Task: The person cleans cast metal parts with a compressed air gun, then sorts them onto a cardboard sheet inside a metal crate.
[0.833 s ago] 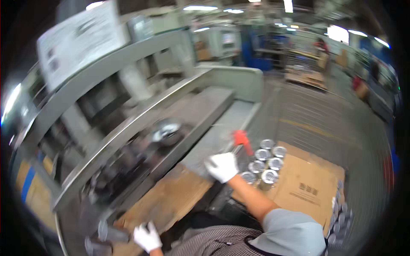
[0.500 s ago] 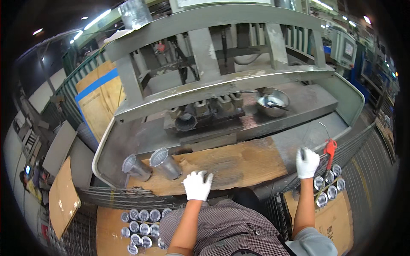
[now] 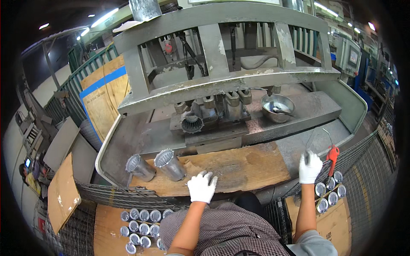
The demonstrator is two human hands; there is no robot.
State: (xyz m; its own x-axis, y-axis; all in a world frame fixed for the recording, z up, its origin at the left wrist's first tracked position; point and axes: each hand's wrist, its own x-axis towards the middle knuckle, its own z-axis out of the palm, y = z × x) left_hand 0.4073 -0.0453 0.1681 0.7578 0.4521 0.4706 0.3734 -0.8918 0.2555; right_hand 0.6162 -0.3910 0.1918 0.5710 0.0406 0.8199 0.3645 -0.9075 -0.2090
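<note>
My left hand (image 3: 201, 187), in a white glove, rests on the near edge of a worn wooden board (image 3: 247, 166), fingers spread and nothing in them. To its left, two ribbed grey metal cups (image 3: 170, 165) (image 3: 141, 168) stand on the board, slightly tilted in view. My right hand (image 3: 310, 168), also gloved, is raised beyond the board's right end with its fingers curled together. A dark patch shows at its fingertips; whether it is a held thing or a stain, I cannot make out. Just right of that hand hangs a red air gun (image 3: 332, 154) with a thin bent nozzle.
Ahead is a press with a heavy grey frame (image 3: 213, 51), a ribbed metal part (image 3: 192, 123) in its tooling and a metal bowl (image 3: 277, 109) on its bed. Several round metal parts (image 3: 144, 229) lie on cardboard at lower left, more (image 3: 333, 199) at lower right. Wire mesh (image 3: 124, 193) runs along the front.
The whole view has shifted a little, carrying the machine slightly right and down. Both hands stay at nearly the same places; the right fingers have turned slightly, showing more of the dark patch.
</note>
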